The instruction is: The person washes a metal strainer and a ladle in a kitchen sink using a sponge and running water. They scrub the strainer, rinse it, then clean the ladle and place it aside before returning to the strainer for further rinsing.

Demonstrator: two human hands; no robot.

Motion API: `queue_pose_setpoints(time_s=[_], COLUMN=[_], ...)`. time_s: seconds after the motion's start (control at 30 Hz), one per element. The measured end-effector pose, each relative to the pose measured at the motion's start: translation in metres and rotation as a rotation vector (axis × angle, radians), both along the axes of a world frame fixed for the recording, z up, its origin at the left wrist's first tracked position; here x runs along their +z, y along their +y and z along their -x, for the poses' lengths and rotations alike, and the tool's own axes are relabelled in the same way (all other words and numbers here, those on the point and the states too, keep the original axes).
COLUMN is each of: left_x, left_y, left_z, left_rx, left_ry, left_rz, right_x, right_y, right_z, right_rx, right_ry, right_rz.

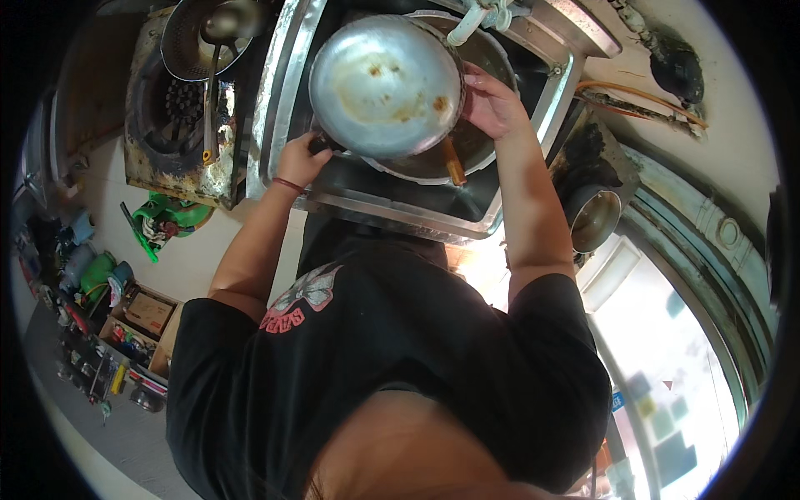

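A round metal pan or lid point(387, 87), with brownish stains on its face, is held up over a stainless steel sink point(375, 206). My left hand point(303, 159) grips a dark handle or knob at its lower left. At its right rim, my right hand point(490, 100) holds the edge, fingers partly hidden behind it. Beneath lies a large metal basin point(494, 69) standing in the sink, partly covered by the stained piece. A wooden handle point(454, 164) sticks out over the basin's near side; what it belongs to is hidden.
A faucet point(472, 22) reaches over the basin. Left of the sink stands a grimy gas stove point(178, 125), bearing a perforated metal colander point(181, 44) and a long-handled ladle point(212, 100). A metal pot point(595, 220) is on the right. A green plastic item point(178, 215) lies low at left.
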State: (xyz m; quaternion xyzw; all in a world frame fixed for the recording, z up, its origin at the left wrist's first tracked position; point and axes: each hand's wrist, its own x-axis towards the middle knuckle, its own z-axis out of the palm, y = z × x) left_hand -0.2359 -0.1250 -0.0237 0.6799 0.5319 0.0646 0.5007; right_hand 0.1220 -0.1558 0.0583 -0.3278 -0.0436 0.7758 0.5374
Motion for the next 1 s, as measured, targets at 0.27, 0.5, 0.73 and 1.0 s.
queue_pose_setpoints(time_s=[0.27, 0.5, 0.73, 1.0], left_x=[0.016, 0.021, -0.009, -0.001], left_y=[0.015, 0.014, 0.011, 0.009], left_z=[-0.003, -0.006, 0.013, 0.008], left_rx=[-0.067, -0.122, -0.222, -0.157], left_ry=[0.245, 0.167, 0.24, 0.22], left_rz=[-0.179, -0.344, -0.52, -0.425], right_x=[-0.007, 0.007, 0.001, 0.0], right_y=[0.007, 0.009, 0.011, 0.009], right_z=[0.004, 0.009, 0.011, 0.014], right_rx=[0.023, 0.009, -0.016, -0.028], right_ry=[0.156, 0.09, 0.102, 0.035], right_rz=[0.05, 0.083, 0.102, 0.095])
